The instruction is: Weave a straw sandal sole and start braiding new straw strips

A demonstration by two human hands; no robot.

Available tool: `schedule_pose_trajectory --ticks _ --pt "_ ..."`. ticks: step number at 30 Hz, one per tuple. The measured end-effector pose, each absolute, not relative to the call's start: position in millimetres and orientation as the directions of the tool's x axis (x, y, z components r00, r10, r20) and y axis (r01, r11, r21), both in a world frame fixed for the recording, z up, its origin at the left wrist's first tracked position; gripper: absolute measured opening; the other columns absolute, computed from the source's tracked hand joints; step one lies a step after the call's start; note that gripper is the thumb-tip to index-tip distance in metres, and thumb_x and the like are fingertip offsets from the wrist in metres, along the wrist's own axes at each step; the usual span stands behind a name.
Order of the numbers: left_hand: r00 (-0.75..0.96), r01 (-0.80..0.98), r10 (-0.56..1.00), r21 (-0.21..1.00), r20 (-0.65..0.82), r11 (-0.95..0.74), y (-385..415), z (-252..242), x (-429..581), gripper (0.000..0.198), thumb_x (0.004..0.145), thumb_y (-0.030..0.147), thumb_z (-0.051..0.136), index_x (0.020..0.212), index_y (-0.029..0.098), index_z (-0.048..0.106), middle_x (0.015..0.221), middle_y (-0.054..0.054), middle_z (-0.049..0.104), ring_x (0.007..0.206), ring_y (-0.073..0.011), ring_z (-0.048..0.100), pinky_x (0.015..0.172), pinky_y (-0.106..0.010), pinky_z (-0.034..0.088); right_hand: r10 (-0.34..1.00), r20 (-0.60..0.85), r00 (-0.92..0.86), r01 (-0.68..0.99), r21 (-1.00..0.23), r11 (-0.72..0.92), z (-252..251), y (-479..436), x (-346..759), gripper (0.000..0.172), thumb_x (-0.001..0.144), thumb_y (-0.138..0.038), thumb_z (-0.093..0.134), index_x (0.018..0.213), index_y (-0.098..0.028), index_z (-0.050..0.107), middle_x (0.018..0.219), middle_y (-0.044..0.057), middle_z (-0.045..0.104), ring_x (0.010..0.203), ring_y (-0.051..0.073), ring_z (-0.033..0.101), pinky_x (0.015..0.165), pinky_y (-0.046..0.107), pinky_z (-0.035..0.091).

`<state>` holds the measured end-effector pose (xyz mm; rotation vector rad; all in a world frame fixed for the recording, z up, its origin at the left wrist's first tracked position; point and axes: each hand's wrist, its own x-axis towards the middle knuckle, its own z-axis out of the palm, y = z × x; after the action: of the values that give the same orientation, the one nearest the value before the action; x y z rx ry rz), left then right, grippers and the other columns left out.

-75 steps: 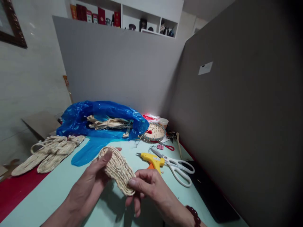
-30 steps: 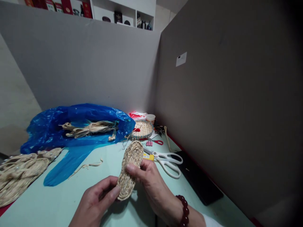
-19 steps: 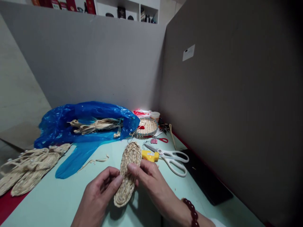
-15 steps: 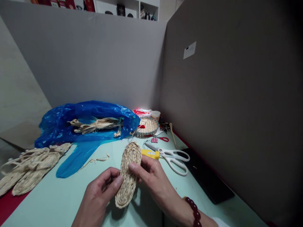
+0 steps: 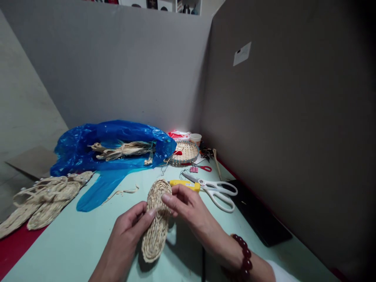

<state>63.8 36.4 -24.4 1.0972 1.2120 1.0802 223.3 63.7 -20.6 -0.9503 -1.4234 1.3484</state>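
A small woven straw sole (image 5: 156, 223), oval and pale tan, is held lengthwise just above the pale green table (image 5: 73, 243). My left hand (image 5: 129, 229) grips its left edge, thumb on top and fingers curled beneath. My right hand (image 5: 185, 205) pinches the right edge near the middle, with a dark red bead bracelet (image 5: 243, 256) on the wrist. Both hands are closed on the sole.
Behind the hands lie a yellow glue gun (image 5: 183, 185) and white scissors (image 5: 217, 190). A blue plastic bag (image 5: 111, 150) holds straw bundles (image 5: 126, 149). Finished straw sandals (image 5: 44, 197) lie left. A woven tray (image 5: 184, 152), a cup (image 5: 195, 138) and a black slab (image 5: 258, 219) sit by grey partitions.
The sole was turned from lying crosswise to pointing away from me, then lowered slightly toward me. My hands shifted their grip along its edges. The view has tilted down.
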Motion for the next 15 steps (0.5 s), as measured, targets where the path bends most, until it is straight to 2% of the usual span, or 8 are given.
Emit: schedule_pose_trajectory --ticks 3,6,8,15 --pt "0.104 0.097 0.985 0.987 -0.135 0.125 36.0 -27.6 61.7 0.018 0.071 0.038 0.073 0.070 0.021 0.067 0.064 0.002 0.058 0.067 -0.0179 0.052 0.064 -0.026 0.042 0.965 0.145 -0.221 -0.043 -0.989 0.139 -12.6 67.5 227.3 0.028 0.078 -0.039 0.074 0.097 -0.020 0.069 0.089 0.001 0.064 0.082 0.017 0.054 0.074 0.028 0.040" --pt "0.104 0.213 0.988 0.973 -0.116 0.092 33.1 -29.1 63.9 0.021 0.072 0.039 0.072 0.064 0.021 0.063 0.061 0.003 0.052 0.062 -0.0162 0.045 0.056 -0.024 0.035 0.963 0.137 -0.232 -0.042 -0.991 0.131 -11.9 70.1 230.0 0.015 0.079 -0.033 0.072 0.083 -0.018 0.073 0.080 0.000 0.066 0.075 0.015 0.054 0.069 0.027 0.039" --pt "0.095 0.277 0.990 0.958 -0.103 0.073 31.4 -29.2 65.9 0.021 0.071 0.039 0.071 0.065 0.021 0.064 0.060 0.003 0.050 0.060 -0.0162 0.043 0.054 -0.025 0.033 0.962 0.112 -0.248 -0.089 -0.992 0.093 -15.4 70.9 231.3 0.016 0.079 -0.032 0.071 0.074 -0.017 0.073 0.072 0.000 0.065 0.068 0.014 0.053 0.065 0.026 0.038" --pt "0.122 0.383 0.988 0.923 -0.092 0.039 28.9 -26.1 68.8 0.026 0.073 0.043 0.067 0.061 0.022 0.059 0.060 0.003 0.048 0.060 -0.0163 0.042 0.055 -0.025 0.034 0.965 0.015 -0.260 -0.178 -0.983 -0.033 -22.1 70.3 232.4 0.018 0.073 -0.031 0.073 0.068 -0.015 0.070 0.063 -0.001 0.060 0.058 0.012 0.049 0.057 0.025 0.035"
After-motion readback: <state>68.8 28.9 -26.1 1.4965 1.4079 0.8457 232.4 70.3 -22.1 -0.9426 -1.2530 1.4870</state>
